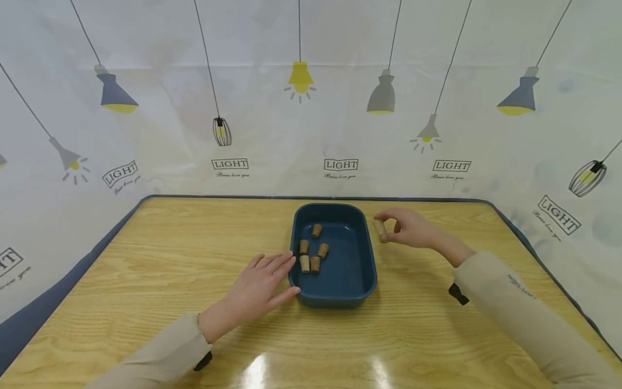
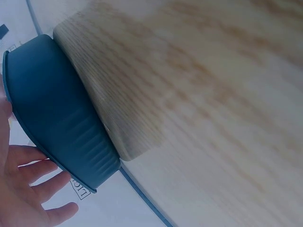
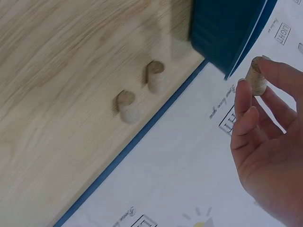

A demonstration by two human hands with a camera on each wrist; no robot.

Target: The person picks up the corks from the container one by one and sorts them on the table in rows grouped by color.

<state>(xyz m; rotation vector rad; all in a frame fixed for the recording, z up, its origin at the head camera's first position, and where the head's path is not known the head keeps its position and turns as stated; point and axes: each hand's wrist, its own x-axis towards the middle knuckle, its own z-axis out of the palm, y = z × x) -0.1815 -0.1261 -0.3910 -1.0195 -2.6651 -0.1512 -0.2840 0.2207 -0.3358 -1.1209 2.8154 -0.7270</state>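
Note:
A dark blue rectangular tub [image 1: 335,301] stands on the table, with several small tapered corks [image 1: 315,264] grouped in its left half. My left hand [image 1: 259,283] lies along the tub's left side, fingers spread and nearly straight at the rim; the left wrist view has the fingers [image 2: 35,170] against the tub's edge. To the right of the tub, my right hand [image 1: 413,227] pinches a cork [image 1: 380,230] between thumb and fingertips. In the right wrist view this cork [image 3: 257,78] is held up off the table, beside the tub wall [image 3: 227,33].
Two more corks [image 3: 155,76] stand on the table in the right wrist view; the right hand and arm hide them in the head view. A light wood table [image 1: 170,259] ends at a dark blue edge, with a printed white backdrop [image 1: 272,119] behind it.

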